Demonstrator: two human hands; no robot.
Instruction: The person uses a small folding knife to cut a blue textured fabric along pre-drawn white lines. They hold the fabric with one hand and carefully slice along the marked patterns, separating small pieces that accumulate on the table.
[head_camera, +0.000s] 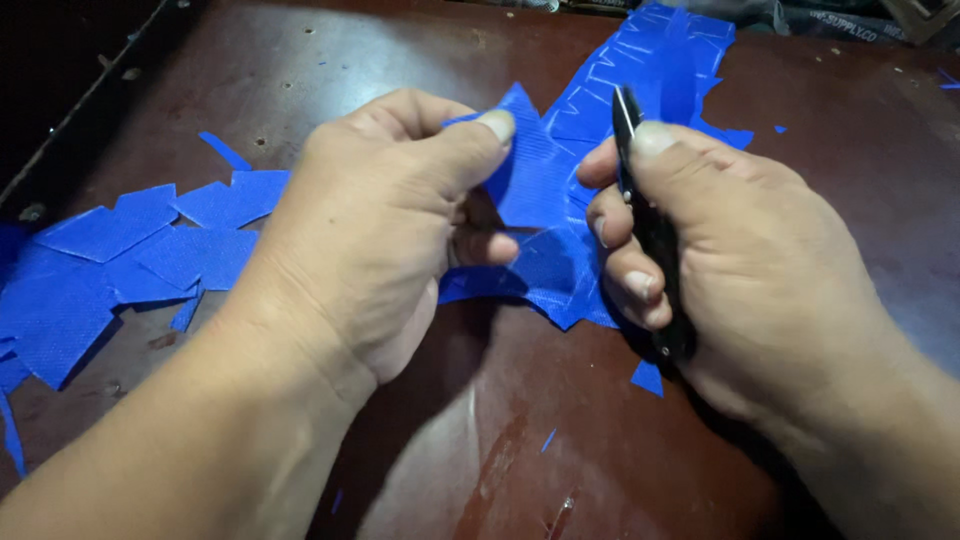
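Blue woven plastic sheet (545, 190), thin and marked with pale cut lines, lies across the middle of the dark reddish-brown surface (500, 450) and runs to the far right. It looks light, limp and likely slick, so pinching an edge between thumb and fingertips seems the surest hold. The left hand (375, 230) does this, its grip pinched on a raised corner of the sheet. The right hand (740, 260) is clenched around a slim black-handled cutting tool (650, 230), blade pointing away. Cut blue offcut pieces (130, 250) lie scattered at left. No containers show.
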